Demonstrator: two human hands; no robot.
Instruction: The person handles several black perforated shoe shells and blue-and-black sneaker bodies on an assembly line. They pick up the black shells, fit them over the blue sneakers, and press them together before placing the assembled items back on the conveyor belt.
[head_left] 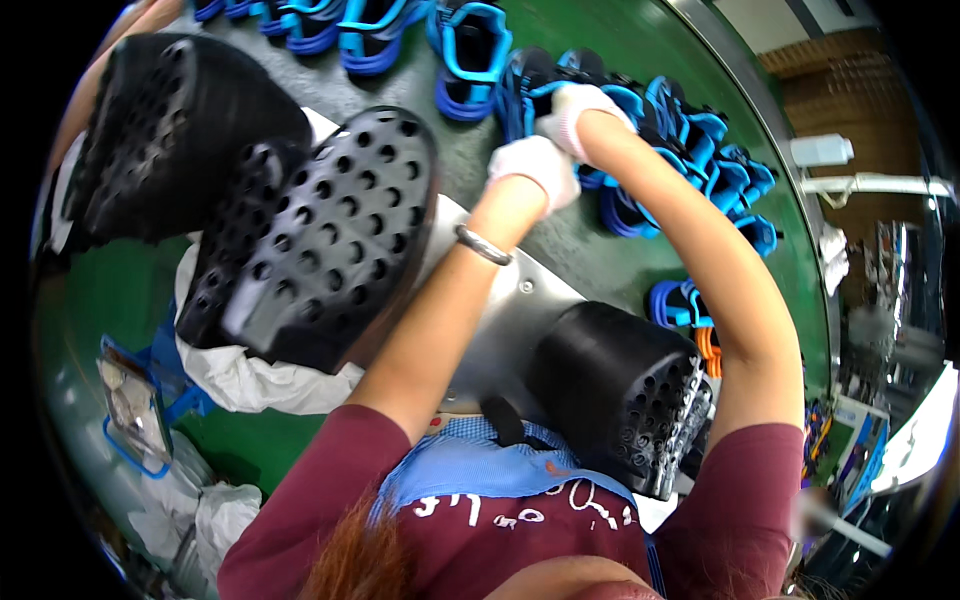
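My left hand and my right hand, both in white gloves, meet close together over the work surface. Their fingers look curled in; whatever lies between them is hidden. Right beside them, on the far side, sits a black shoe with blue trim, partly covered by my right hand. Another black-and-blue shoe stands just left of it. More such shoes crowd together to the right of my right hand, some overlapping.
Large black moulded pieces with holes stand at my left, and another sits close to my body on a metal plate. An orange item lies near a shoe at right. A white bottle stands beyond the table's right edge.
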